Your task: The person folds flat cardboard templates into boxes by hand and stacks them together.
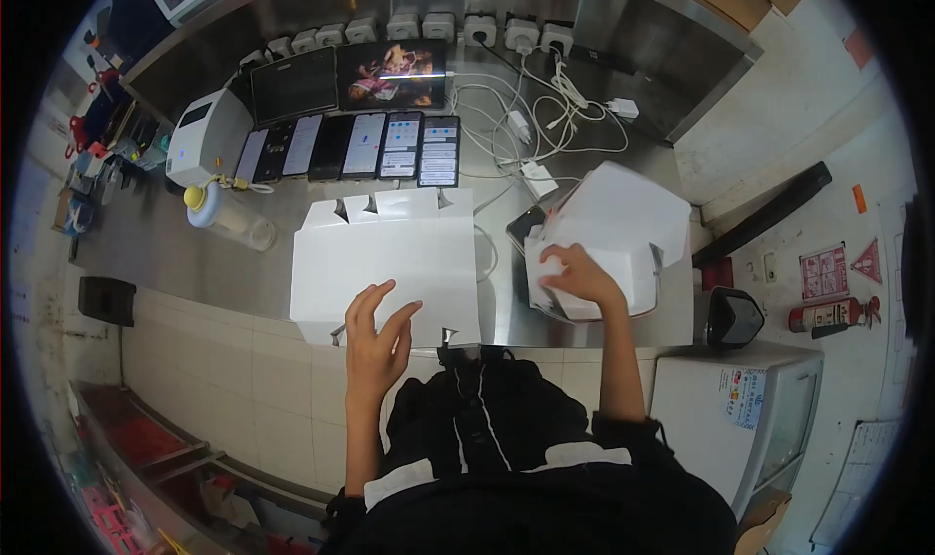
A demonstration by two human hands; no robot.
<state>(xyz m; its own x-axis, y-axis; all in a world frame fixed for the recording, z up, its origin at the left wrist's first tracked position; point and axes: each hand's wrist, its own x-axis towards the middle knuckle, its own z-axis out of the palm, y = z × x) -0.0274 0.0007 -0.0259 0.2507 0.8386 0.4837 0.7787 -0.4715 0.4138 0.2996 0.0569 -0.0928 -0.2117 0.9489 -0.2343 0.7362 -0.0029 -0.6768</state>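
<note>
So your left hand (375,346) is over the lower edge of the flat white card sheet with notched edges (385,258), fingers spread and thumb well apart, nothing in its grip. Can't tell if any fingertip actually touches the card. The sheet is flat around the middle of the frame, right in front of you, probably so both hands can get at its edges.

Your right hand (584,275) is over the open, angular white card box (628,204) at centre right, fingers bent in a loose C with a clear gap to the thumb. No sign it has hold of anything, though I can't tell if the tips brush the box.

The row of slim, dark-edged phones (363,146) sits upper centre, I'd guess so it stays near the tangled white charging cables (560,122). The clear plastic bottle with a yellow cap (239,219) stands off to the left, beside the sheet rather than on it
</note>
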